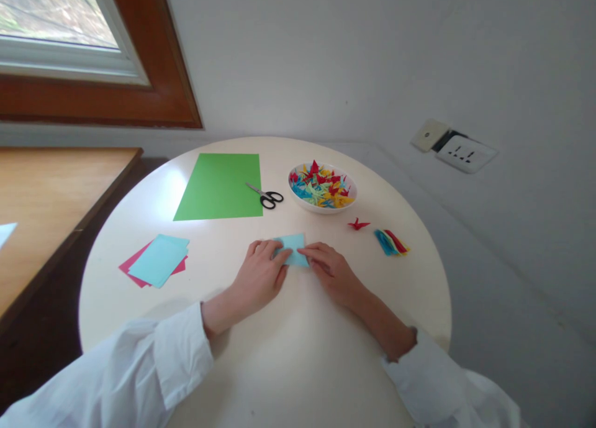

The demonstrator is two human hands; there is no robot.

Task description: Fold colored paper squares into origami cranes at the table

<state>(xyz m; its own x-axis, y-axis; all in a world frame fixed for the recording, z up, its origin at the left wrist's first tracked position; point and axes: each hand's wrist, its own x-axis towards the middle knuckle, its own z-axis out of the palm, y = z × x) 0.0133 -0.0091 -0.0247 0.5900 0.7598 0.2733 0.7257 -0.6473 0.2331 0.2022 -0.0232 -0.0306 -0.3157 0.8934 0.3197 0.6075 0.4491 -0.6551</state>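
Observation:
A small light blue sheet of origami paper point(294, 241) lies at the middle of the round table. My left hand point(261, 271) grips its left side, thumb lying over the paper and the other fingers curled at the edge. On the opposite side, my right hand point(336, 274) holds the right edge between thumb and forefinger. The fingers hide parts of both sides, so any fold beneath them cannot be made out. Closest to my right hand is a red paper crane point(358, 224), standing just beyond it.
A white bowl point(322, 210) full of colourful paper cranes stands behind my hands. Black-handled scissors point(269, 199) overlap a green sheet point(221, 186). Blue and pink paper squares point(161, 258) lie left; a bundle of folded coloured papers point(391, 243) lies right. The white table point(298, 366) meets a wall.

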